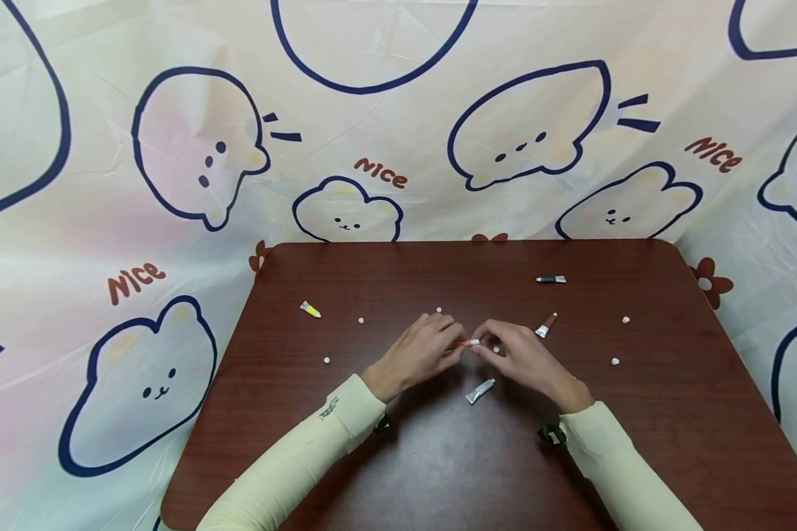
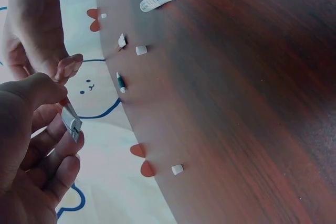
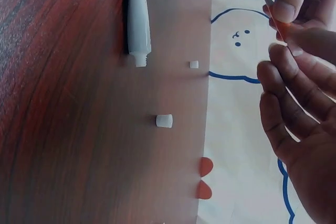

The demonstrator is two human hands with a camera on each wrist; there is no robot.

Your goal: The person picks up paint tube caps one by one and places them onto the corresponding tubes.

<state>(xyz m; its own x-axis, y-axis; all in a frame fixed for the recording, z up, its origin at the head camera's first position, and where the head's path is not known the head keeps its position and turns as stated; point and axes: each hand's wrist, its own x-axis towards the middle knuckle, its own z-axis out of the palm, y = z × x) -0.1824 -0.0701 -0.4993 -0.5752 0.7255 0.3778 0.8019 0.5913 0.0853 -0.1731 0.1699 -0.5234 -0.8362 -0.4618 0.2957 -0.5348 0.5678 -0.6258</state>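
Between my two hands, over the middle of the table, is a small orange-red paint tube (image 1: 464,343) with a white cap (image 1: 474,341). My left hand (image 1: 417,352) pinches the tube, whose flat grey end (image 2: 72,121) sticks out between thumb and fingers in the left wrist view. The fingertips of my right hand (image 1: 526,359) pinch the tube's capped end. Just below the hands lies a white-grey paint tube (image 1: 480,391); its bare threaded nozzle (image 3: 140,60) shows in the right wrist view. A loose white cap (image 1: 496,349) lies by my right fingers.
A yellow tube (image 1: 311,310) lies at the left, a dark green tube (image 1: 550,279) at the back right, and a brown tube (image 1: 547,325) beyond my right hand. Several white caps (image 1: 361,321) are scattered over the brown table (image 1: 691,442). A printed cloth (image 1: 425,133) hangs behind.
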